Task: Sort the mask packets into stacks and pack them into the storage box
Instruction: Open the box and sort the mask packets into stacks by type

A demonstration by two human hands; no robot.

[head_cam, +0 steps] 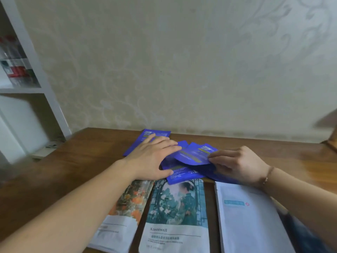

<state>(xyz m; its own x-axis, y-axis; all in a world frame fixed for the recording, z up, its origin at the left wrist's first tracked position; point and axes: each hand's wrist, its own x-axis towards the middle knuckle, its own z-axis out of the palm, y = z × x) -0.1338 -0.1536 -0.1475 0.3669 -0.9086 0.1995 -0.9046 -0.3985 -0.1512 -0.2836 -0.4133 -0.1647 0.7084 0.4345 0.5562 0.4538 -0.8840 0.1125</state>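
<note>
Blue foil mask packets (184, 167) lie in a loose, overlapping heap on the brown wooden table (87, 154), and that heap serves as the landmark here. The left hand (151, 157) lies flat on the heap's left side, palm down, fingers spread and extended over the packets, the thumb touching the near edge of one; it grips nothing. The right hand (237, 163) is at the heap's right side, its thumb and fingertips pinched on the right edge of the top blue packet (196, 155), which is lifted and tilted above the others. A thin brown bracelet (267, 175) circles the right wrist. Just behind the heap, partly under the left fingers, a further flat blue packet (145, 138) lies towards the pale patterned wall (182, 61). In front of the heap are three more stacks side by side: an orange flower-print packet (125, 203) at front left, partly hidden by the left forearm; a teal illustrated packet with a white lower panel (176, 212) directly in front, its top edge tucked under the heap's nearest blue packet; and a pale white-blue packet stack (246, 216) at front right. Far left of the heap stands a white shelf unit (36, 73) with blurred red and clear items.
</note>
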